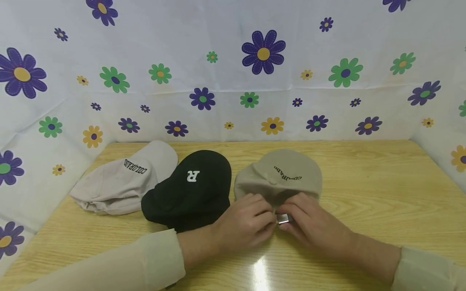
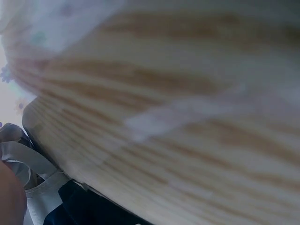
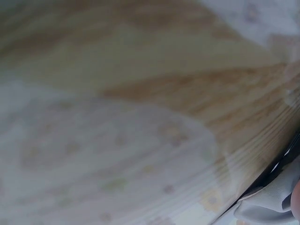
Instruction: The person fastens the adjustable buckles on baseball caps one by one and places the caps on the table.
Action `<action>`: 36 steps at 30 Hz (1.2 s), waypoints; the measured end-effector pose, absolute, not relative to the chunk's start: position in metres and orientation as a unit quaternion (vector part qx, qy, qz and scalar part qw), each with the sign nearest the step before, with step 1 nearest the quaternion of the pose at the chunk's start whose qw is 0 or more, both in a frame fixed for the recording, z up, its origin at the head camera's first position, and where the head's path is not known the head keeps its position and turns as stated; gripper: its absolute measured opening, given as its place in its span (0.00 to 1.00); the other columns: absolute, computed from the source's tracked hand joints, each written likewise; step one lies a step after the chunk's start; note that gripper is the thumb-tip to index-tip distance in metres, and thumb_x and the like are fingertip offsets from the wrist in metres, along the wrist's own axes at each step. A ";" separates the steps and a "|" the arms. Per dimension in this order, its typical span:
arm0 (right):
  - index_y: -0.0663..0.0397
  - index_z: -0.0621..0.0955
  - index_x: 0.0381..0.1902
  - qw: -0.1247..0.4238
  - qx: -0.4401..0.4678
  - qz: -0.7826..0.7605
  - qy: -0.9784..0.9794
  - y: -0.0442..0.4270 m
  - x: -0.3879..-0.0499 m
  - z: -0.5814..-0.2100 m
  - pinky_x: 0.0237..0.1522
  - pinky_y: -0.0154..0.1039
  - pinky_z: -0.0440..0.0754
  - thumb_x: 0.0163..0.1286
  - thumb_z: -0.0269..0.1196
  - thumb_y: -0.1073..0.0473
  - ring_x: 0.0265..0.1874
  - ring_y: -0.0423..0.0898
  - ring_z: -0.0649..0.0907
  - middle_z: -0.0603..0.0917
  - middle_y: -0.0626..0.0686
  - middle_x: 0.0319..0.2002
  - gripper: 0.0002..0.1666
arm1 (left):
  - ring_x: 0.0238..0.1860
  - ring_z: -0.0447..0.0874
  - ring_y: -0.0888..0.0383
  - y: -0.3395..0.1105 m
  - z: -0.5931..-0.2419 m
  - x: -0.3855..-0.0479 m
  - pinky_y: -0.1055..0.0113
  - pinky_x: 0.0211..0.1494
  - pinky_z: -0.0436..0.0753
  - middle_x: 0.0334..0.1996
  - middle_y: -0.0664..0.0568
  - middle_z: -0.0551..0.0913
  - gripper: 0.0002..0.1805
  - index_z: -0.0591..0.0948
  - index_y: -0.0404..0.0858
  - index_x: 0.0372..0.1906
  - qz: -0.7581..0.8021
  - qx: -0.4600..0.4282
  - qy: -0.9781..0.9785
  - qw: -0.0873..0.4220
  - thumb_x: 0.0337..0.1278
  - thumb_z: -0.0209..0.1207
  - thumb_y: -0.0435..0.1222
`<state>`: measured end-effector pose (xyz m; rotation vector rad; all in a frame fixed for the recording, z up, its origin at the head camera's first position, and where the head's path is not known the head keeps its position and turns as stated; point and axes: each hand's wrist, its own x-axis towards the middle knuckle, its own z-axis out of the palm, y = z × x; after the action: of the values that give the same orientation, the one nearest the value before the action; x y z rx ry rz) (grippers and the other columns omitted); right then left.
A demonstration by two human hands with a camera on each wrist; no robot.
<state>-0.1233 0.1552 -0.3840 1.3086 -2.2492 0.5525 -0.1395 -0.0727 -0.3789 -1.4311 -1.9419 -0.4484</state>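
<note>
A tan cap (image 1: 309, 169) with dark COLORADO lettering lies on the table, its back opening toward me. Just in front of that opening, my right hand (image 1: 316, 224) pinches the strap's shiny metal buckle (image 1: 282, 218). My left hand (image 1: 245, 222) meets it from the other side with curled fingers, pinching the strap's other end, which the fingers mostly hide. In the left wrist view, light fabric (image 2: 44, 192) of the cap shows beside a blurred bit of the hand. The right wrist view catches similar fabric (image 3: 269, 201) by a fingertip at its lower right edge.
Left of the tan cap sits a black cap (image 1: 207, 194) with a white letter R, partly behind my left forearm. A pale COLORADO cap (image 1: 109, 182) lies farther left, touching the black one. Wooden table (image 1: 382, 182); flower-printed cloth (image 1: 225, 24) hangs behind and at the sides.
</note>
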 end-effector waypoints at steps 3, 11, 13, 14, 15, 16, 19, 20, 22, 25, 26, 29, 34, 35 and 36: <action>0.57 0.79 0.50 0.231 0.467 0.201 -0.829 0.157 -0.122 -0.383 0.56 0.32 0.69 0.78 0.50 0.50 0.49 0.42 0.74 0.78 0.47 0.48 0.18 | 0.35 0.77 0.62 -0.073 -0.379 -0.139 0.72 0.38 0.75 0.31 0.58 0.80 0.02 0.84 0.43 0.28 -0.172 -0.545 -0.749 0.335 0.51 0.65 0.33; 0.55 0.79 0.41 0.242 0.425 0.186 -0.852 0.159 -0.122 -0.383 0.48 0.35 0.71 0.72 0.51 0.59 0.42 0.41 0.74 0.76 0.46 0.40 0.10 | 0.35 0.76 0.63 -0.074 -0.379 -0.139 0.71 0.38 0.75 0.31 0.58 0.80 0.02 0.85 0.43 0.28 -0.166 -0.543 -0.755 0.328 0.52 0.65 0.33; 0.53 0.78 0.37 0.248 0.423 0.181 -0.852 0.158 -0.122 -0.384 0.45 0.35 0.71 0.72 0.50 0.59 0.38 0.40 0.72 0.75 0.45 0.36 0.09 | 0.35 0.76 0.63 -0.074 -0.379 -0.139 0.71 0.38 0.75 0.31 0.58 0.80 0.01 0.84 0.43 0.28 -0.165 -0.544 -0.754 0.330 0.51 0.65 0.34; 0.52 0.77 0.36 0.251 0.424 0.180 -0.851 0.158 -0.123 -0.384 0.43 0.35 0.70 0.72 0.49 0.59 0.37 0.40 0.72 0.74 0.44 0.35 0.09 | 0.36 0.76 0.62 -0.073 -0.379 -0.139 0.71 0.38 0.75 0.31 0.58 0.80 0.01 0.84 0.43 0.29 -0.166 -0.543 -0.755 0.329 0.51 0.66 0.34; 0.51 0.77 0.35 0.253 0.427 0.181 -0.849 0.157 -0.123 -0.384 0.43 0.35 0.70 0.72 0.49 0.59 0.36 0.39 0.71 0.73 0.44 0.34 0.09 | 0.36 0.76 0.62 -0.073 -0.379 -0.139 0.71 0.38 0.75 0.32 0.58 0.80 0.02 0.84 0.43 0.30 -0.168 -0.542 -0.755 0.330 0.51 0.66 0.36; 0.51 0.76 0.35 0.253 0.429 0.181 -0.848 0.157 -0.123 -0.385 0.43 0.35 0.70 0.73 0.48 0.59 0.36 0.39 0.71 0.73 0.44 0.33 0.10 | 0.37 0.76 0.62 -0.072 -0.379 -0.139 0.71 0.39 0.75 0.33 0.57 0.80 0.04 0.84 0.43 0.31 -0.170 -0.539 -0.756 0.330 0.51 0.67 0.37; 0.50 0.76 0.36 0.249 0.438 0.185 -0.844 0.157 -0.123 -0.385 0.45 0.33 0.70 0.76 0.46 0.57 0.37 0.38 0.72 0.73 0.43 0.34 0.12 | 0.39 0.76 0.61 -0.070 -0.379 -0.139 0.69 0.41 0.75 0.35 0.56 0.80 0.11 0.84 0.42 0.36 -0.173 -0.531 -0.761 0.330 0.52 0.68 0.43; 0.50 0.76 0.36 0.246 0.444 0.189 -0.841 0.157 -0.123 -0.385 0.46 0.32 0.70 0.76 0.46 0.57 0.37 0.38 0.72 0.74 0.42 0.34 0.12 | 0.39 0.76 0.60 -0.069 -0.379 -0.139 0.69 0.42 0.75 0.36 0.56 0.80 0.13 0.84 0.42 0.37 -0.174 -0.529 -0.763 0.329 0.53 0.68 0.45; 0.50 0.76 0.37 0.240 0.454 0.194 -0.836 0.157 -0.123 -0.385 0.47 0.31 0.68 0.78 0.45 0.56 0.38 0.37 0.72 0.74 0.42 0.35 0.13 | 0.39 0.77 0.61 -0.067 -0.379 -0.138 0.69 0.42 0.76 0.36 0.57 0.81 0.14 0.85 0.42 0.38 -0.171 -0.526 -0.764 0.333 0.54 0.68 0.47; 0.50 0.76 0.38 0.235 0.464 0.200 -0.830 0.157 -0.122 -0.385 0.49 0.31 0.67 0.78 0.45 0.57 0.39 0.38 0.73 0.75 0.42 0.36 0.13 | 0.38 0.77 0.61 -0.064 -0.378 -0.138 0.69 0.41 0.76 0.33 0.58 0.82 0.11 0.86 0.42 0.36 -0.162 -0.526 -0.761 0.343 0.55 0.67 0.46; 0.50 0.76 0.38 0.235 0.464 0.199 -0.830 0.157 -0.122 -0.385 0.50 0.31 0.67 0.78 0.45 0.57 0.39 0.38 0.73 0.75 0.42 0.36 0.13 | 0.37 0.77 0.61 -0.064 -0.378 -0.138 0.69 0.41 0.75 0.32 0.58 0.82 0.10 0.86 0.42 0.35 -0.159 -0.525 -0.761 0.347 0.54 0.67 0.45; 0.50 0.76 0.37 0.245 0.458 0.194 -0.832 0.158 -0.123 -0.384 0.49 0.33 0.67 0.76 0.46 0.57 0.38 0.39 0.72 0.74 0.43 0.35 0.12 | 0.35 0.76 0.61 -0.064 -0.378 -0.137 0.70 0.40 0.74 0.30 0.58 0.81 0.07 0.86 0.42 0.31 -0.158 -0.517 -0.765 0.351 0.50 0.68 0.42; 0.50 0.75 0.33 0.263 0.440 0.188 -0.838 0.160 -0.123 -0.384 0.42 0.33 0.67 0.69 0.49 0.59 0.34 0.40 0.70 0.72 0.44 0.32 0.07 | 0.35 0.76 0.61 -0.065 -0.378 -0.138 0.70 0.39 0.73 0.29 0.59 0.81 0.07 0.85 0.42 0.30 -0.162 -0.506 -0.773 0.347 0.46 0.68 0.40; 0.50 0.75 0.33 0.264 0.437 0.186 -0.839 0.160 -0.123 -0.383 0.41 0.33 0.67 0.68 0.50 0.60 0.33 0.40 0.69 0.71 0.43 0.31 0.07 | 0.35 0.76 0.61 -0.065 -0.378 -0.139 0.70 0.39 0.73 0.29 0.59 0.80 0.07 0.85 0.43 0.30 -0.161 -0.506 -0.773 0.348 0.46 0.68 0.40; 0.50 0.75 0.32 0.266 0.435 0.184 -0.840 0.160 -0.123 -0.383 0.40 0.33 0.67 0.67 0.50 0.60 0.32 0.40 0.69 0.71 0.43 0.31 0.06 | 0.34 0.77 0.61 -0.065 -0.378 -0.139 0.70 0.39 0.74 0.29 0.59 0.81 0.07 0.84 0.43 0.30 -0.160 -0.507 -0.771 0.350 0.47 0.68 0.40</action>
<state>-0.1228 0.1603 -0.3833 1.1755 -2.2678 0.4970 -0.1391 -0.0652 -0.3778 -1.3143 -1.9982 -0.4153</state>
